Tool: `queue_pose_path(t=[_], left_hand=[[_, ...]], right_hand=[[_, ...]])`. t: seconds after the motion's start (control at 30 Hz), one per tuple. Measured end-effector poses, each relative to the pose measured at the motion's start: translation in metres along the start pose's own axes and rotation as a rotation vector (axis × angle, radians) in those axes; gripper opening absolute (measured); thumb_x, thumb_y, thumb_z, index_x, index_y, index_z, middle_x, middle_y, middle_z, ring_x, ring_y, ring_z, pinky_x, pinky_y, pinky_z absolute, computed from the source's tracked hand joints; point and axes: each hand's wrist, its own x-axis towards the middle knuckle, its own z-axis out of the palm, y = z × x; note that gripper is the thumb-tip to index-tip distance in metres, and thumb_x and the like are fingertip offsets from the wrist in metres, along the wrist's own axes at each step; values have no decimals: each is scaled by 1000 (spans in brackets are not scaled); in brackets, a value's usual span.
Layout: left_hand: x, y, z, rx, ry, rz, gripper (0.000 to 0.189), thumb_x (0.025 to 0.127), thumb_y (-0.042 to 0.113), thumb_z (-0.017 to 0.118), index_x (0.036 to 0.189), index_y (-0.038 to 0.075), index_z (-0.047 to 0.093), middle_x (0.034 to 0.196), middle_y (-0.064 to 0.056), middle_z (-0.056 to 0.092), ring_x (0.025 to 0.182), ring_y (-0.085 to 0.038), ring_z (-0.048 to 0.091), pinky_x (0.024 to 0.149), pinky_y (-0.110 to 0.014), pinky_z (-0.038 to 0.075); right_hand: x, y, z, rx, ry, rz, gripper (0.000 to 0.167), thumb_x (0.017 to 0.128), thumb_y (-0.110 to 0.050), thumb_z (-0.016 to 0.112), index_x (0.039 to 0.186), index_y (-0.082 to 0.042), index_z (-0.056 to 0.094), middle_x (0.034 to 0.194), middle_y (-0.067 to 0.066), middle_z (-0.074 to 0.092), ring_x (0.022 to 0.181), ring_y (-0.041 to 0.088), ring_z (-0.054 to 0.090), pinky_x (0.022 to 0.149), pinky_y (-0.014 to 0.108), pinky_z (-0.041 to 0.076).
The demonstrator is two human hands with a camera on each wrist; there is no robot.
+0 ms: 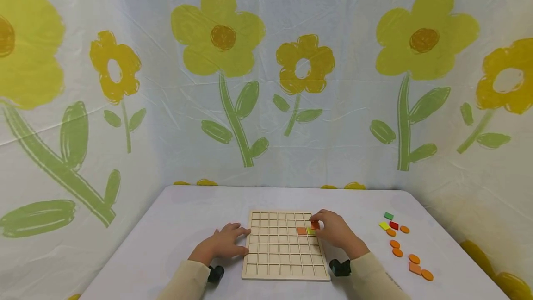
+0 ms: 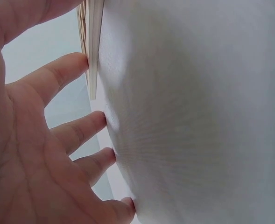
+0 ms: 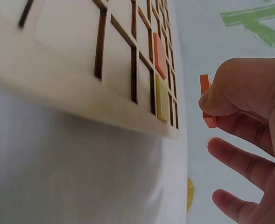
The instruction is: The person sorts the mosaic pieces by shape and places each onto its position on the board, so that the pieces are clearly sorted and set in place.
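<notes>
A wooden grid board [image 1: 285, 278] lies on the table. Two square tiles sit side by side in its cells near the right edge, an orange one [image 1: 301, 231] and a yellow one [image 3: 162, 99]. Above the board's right edge my right hand [image 1: 338, 233] pinches another orange square tile [image 3: 205, 85] between thumb and index finger, its other fingers spread. In the right wrist view this tile is held up off the board. My left hand [image 1: 225, 244] spreads its fingers at the board's left side, with the thumb and index fingertip at the edge and the other fingertips on the table.
To the right on the white table [image 1: 362, 207] lie several loose pieces: orange discs [image 1: 414, 259], an orange square [image 1: 415, 268], a green tile [image 1: 388, 215], a red tile [image 1: 393, 225] and a yellow tile [image 1: 384, 226]. A flower-print curtain [image 1: 266, 152] hangs behind.
</notes>
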Motion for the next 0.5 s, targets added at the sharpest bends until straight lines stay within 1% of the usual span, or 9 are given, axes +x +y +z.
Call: queue_pose_path(t=[0.2, 0.33, 0.5], left_hand=[[0, -1, 0, -1, -4, -3, 62, 82, 48, 69, 137, 22, 55, 150, -15, 39, 143, -40, 30, 108, -75, 17], [0, -1, 0, -1, -3, 3, 62, 82, 48, 69, 137, 22, 55, 151, -15, 39, 143, -40, 29, 108, -75, 17], [0, -2, 0, -5, -1, 10, 62, 82, 48, 69, 136, 22, 55, 151, -15, 39, 143, -40, 29, 107, -76, 17]], right_hand=[[4, -10, 6, -7, -3, -59, 24, 80, -7, 74, 104, -11, 73, 98, -3, 64, 91, 19, 59, 85, 43, 52], [6, -16, 10, -1, -19, -75, 25, 80, -7, 72, 105, -9, 73, 100, -2, 65, 94, 19, 60, 89, 44, 52], [8, -20, 15, 13, -26, -95, 25, 80, -6, 71, 104, -9, 73, 100, -1, 66, 93, 20, 60, 88, 45, 52]])
